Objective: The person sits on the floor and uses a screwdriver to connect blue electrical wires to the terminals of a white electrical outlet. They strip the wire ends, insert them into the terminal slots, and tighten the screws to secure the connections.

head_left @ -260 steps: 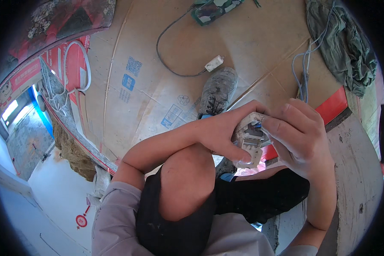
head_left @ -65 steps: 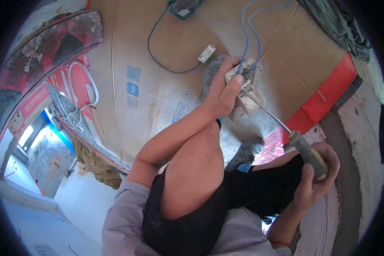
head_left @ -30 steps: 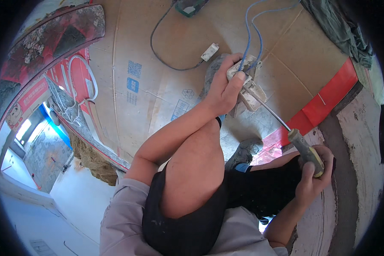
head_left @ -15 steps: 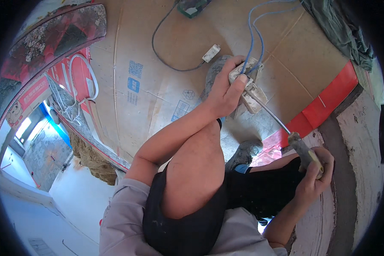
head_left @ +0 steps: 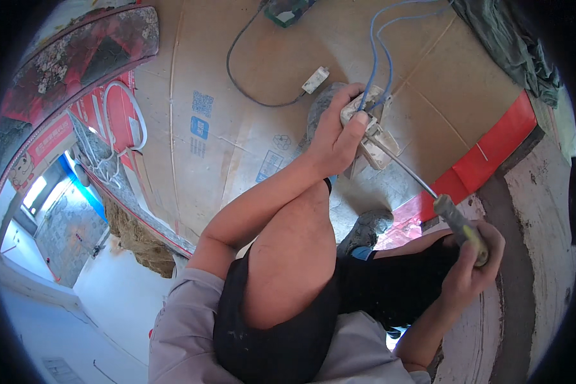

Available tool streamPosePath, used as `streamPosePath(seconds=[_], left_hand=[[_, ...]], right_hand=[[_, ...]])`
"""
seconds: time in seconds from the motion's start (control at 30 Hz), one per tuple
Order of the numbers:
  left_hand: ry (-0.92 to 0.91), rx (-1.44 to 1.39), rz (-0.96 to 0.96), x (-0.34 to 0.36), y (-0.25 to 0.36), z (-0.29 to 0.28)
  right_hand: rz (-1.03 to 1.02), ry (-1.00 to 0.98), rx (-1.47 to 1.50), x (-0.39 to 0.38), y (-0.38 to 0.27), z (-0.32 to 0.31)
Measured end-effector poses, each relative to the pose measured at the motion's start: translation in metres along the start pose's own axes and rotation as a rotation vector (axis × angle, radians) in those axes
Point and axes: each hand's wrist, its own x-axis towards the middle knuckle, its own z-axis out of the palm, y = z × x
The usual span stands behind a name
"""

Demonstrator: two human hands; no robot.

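My left hand is closed around a dirty white electrical socket housing, its thumb pressing on the top near the wires. Two blue wires run into the housing from above. In my right hand is a long screwdriver, gripped by its worn grey and yellow handle. The metal shaft slants up to the left, and its tip meets the housing beside my left thumb. Exactly what the tip touches is too small to make out.
Flattened cardboard covers the floor. On it lie a small white plug connector on a dark cable and a camouflage-patterned box. Dark green cloth is bunched at the upper right. A loop of white cord hangs at the left.
The screwdriver handle has turned a little in my right hand, which has shifted slightly to the right. My left hand and the housing have barely moved.
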Motion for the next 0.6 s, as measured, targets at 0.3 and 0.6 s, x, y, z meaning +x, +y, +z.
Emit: streamPosePath(seconds=[0.3, 0.6], left_hand=[[0.013, 0.0, 0.024, 0.001, 0.003, 0.0], [0.06, 0.019, 0.031, 0.002, 0.001, 0.001]], right_hand=[[0.05, -0.001, 0.131, 0.003, 0.005, 0.002], [0.1, -0.052, 0.122, 0.001, 0.012, -0.002]])
